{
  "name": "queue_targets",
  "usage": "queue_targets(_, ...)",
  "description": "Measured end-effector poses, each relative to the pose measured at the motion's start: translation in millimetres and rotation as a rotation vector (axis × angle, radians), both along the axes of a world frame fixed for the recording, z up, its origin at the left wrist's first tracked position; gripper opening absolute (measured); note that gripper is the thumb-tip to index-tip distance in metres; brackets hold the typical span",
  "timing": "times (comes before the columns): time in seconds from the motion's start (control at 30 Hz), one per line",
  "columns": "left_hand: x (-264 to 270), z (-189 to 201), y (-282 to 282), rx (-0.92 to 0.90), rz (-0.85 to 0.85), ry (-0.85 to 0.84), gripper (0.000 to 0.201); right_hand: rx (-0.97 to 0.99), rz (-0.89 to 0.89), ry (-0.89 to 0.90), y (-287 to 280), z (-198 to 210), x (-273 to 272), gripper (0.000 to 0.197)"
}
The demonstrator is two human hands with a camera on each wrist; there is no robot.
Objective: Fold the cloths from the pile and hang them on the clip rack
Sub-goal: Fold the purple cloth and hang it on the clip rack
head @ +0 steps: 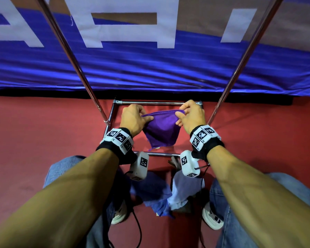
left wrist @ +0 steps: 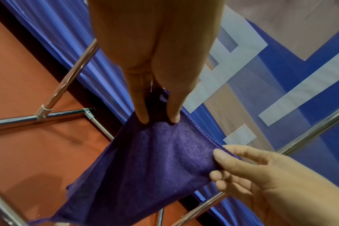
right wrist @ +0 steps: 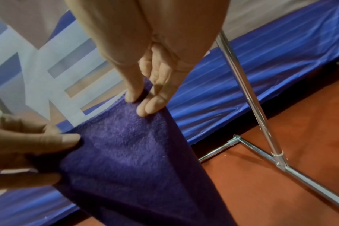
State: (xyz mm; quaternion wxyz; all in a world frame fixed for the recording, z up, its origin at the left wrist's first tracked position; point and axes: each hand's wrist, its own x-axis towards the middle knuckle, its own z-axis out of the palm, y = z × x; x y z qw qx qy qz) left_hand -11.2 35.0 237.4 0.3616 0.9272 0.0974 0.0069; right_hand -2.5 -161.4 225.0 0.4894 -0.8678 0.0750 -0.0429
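Observation:
A purple cloth (head: 160, 130) hangs in the air between both hands, above the chrome rack's base frame (head: 157, 103). My left hand (head: 135, 119) pinches its upper left corner; in the left wrist view the fingers (left wrist: 142, 110) pinch the purple cloth (left wrist: 145, 160). My right hand (head: 191, 116) pinches the upper right corner, and in the right wrist view its thumb and fingers (right wrist: 151, 105) clamp the top edge of the cloth (right wrist: 130, 152). The cloth sags down to a point, folded double. A pile of blue and pale cloths (head: 161, 192) lies on the floor between my feet. The clips are out of view.
Two slanted chrome poles (head: 73, 63) (head: 243, 58) of the rack rise on either side of the hands. A blue banner (head: 150, 68) with white letters hangs behind. The floor (head: 34, 140) is red. Cables (head: 138, 228) trail by my shoes.

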Motion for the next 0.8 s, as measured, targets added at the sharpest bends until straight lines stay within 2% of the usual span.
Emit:
queue_targets(0.13, -0.3, 1.2, -1.7, -0.01, 0.017, -0.017, 0.033, -0.168, 0.118, -0.005, 0.6, -5.9, -0.6, 0.027)
queue_targets(0.3, -2.9, 2.5, -9.0, -0.031, -0.034, -0.037, 0.032, -0.308, 0.125, -0.003, 3.0, -3.7, -3.4, 0.024)
queue_targets(0.43, -6.6, 6.8, -15.9, -0.086, -0.062, -0.019, 0.029, -0.233, 0.16, 0.015, 7.3, -2.4, -3.0, 0.01)
queue_targets(0.53, -6.6, 6.6, -18.3, -0.199, -0.055, 0.019, 0.025, -0.127, 0.211, -0.007, 9.7, -0.7, -5.6, 0.023)
queue_targets(0.6, -5.1, 4.5, -18.4, -0.247, -0.052, 0.039, 0.017, -0.087, 0.258, -0.007, 11.0, 2.7, -9.4, 0.023)
queue_targets(0.67, -4.7, 3.6, -18.5, -0.267, -0.059, 0.059, 0.01, -0.052, 0.29, 0.016, 12.8, 4.7, -11.4, 0.019)
queue_targets(0.8, -4.4, 1.5, -16.8, -0.241, -0.08, 0.064, 0.01, -0.024, 0.303, 0.081, 15.8, 5.5, -7.9, 0.032)
